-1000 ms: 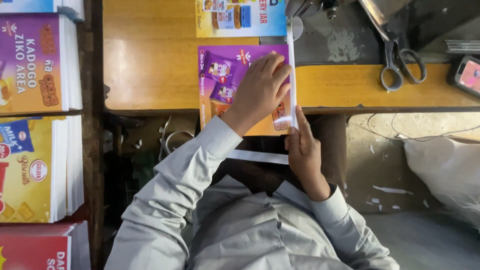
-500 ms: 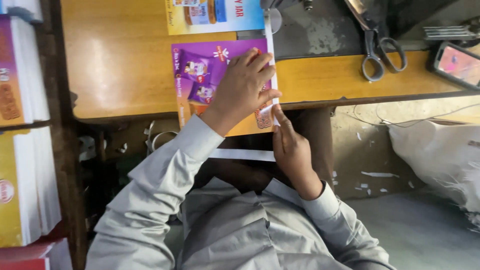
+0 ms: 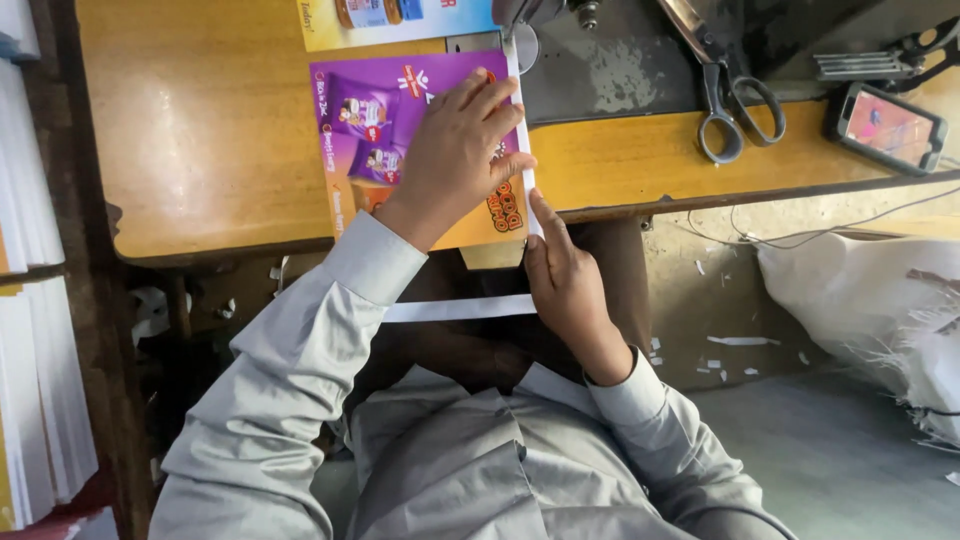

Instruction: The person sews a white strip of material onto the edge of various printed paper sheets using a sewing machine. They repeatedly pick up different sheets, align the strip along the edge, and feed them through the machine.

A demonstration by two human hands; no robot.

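A purple printed sheet (image 3: 360,110) lies on the wooden table (image 3: 200,130), overhanging its near edge. My left hand (image 3: 455,150) lies flat on it, fingers spread and pressing it down. A narrow white strip (image 3: 518,100) runs along the sheet's right edge up to the sewing machine's foot (image 3: 520,30). My right hand (image 3: 565,290) is at the table's edge, its forefinger and thumb pinching the strip against the sheet's lower right corner. The strip's loose end (image 3: 460,308) hangs across my lap.
The dark sewing machine bed (image 3: 610,70) sits right of the sheet, with scissors (image 3: 735,100) and a phone (image 3: 885,128) further right. Another printed sheet (image 3: 400,20) lies beyond. Stacks of printed sheets (image 3: 40,400) stand left; a white sack (image 3: 870,300) lies on the floor to the right.
The view has drifted, so the sheet and hands sit further left in frame. Both hands keep their places on the sheet and the strip.
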